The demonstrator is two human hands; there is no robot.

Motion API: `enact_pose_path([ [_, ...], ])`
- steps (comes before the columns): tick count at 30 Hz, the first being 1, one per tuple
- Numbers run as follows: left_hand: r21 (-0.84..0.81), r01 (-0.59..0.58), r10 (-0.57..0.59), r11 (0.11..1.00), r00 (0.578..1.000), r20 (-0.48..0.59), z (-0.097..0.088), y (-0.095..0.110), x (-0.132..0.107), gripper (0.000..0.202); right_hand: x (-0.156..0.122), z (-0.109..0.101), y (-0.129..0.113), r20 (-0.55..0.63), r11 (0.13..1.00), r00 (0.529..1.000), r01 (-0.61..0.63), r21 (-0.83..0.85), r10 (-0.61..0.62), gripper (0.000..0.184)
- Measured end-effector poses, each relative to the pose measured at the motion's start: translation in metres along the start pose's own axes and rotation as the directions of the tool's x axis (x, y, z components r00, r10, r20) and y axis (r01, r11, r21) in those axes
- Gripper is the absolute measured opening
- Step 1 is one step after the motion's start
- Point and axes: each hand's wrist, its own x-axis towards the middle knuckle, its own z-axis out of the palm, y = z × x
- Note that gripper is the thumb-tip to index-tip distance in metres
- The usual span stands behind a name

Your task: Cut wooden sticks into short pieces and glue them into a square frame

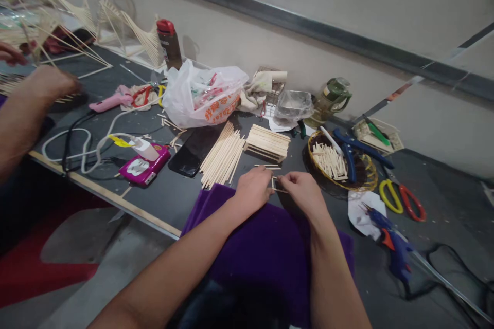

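Note:
My left hand point(252, 186) and my right hand point(304, 193) meet over the table in front of me. Between them is a small frame of thin wooden sticks point(280, 190), pinched from both sides and partly hidden by my fingers. Just beyond lie a few loose short sticks point(268, 167). A neat block of stacked sticks point(267, 141) stands behind these. To its left, longer wooden sticks point(223, 157) are fanned out in a pile. Purple cloth point(266, 262) lies under my forearms.
At right are a basket point(370, 177) with short sticks and blue pliers point(349, 151), scissors point(401, 200) and a blue glue gun point(393, 247). At left are a phone point(189, 157), a pink power strip point(148, 168), a plastic bag point(200, 97) and another person's arm point(27, 113).

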Motion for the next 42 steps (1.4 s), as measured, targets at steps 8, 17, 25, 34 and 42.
enact_pose_path([
  [8, 0.009, 0.027, -0.027, 1.000, 1.000, -0.012, 0.002, 0.002, 0.001, 0.022, -0.001, 0.005, -0.019, 0.053, 0.990, 0.998, -0.034, -0.140, 0.042, 0.027],
  [17, 0.000, 0.030, -0.030, 1.000, 0.999, -0.011, 0.003, 0.002, 0.001, 0.023, 0.001, 0.008, -0.018, 0.046, 0.985, 0.998, -0.032, -0.167, 0.040, 0.025],
  [25, 0.003, 0.033, -0.033, 0.999, 0.999, -0.011, 0.003, 0.003, 0.001, 0.023, 0.001, 0.006, -0.014, 0.041, 0.994, 0.999, -0.020, -0.109, 0.025, 0.028],
  [34, 0.002, 0.007, -0.007, 1.000, 0.999, -0.035, 0.003, 0.001, 0.002, 0.025, -0.001, -0.009, 0.011, -0.212, 0.992, 0.977, 0.026, 0.125, 0.001, 0.039],
  [42, -0.010, 0.010, -0.011, 1.000, 0.999, -0.032, 0.000, 0.002, 0.002, 0.024, 0.001, -0.009, 0.012, -0.221, 0.987, 0.975, 0.038, 0.156, -0.002, 0.038],
])
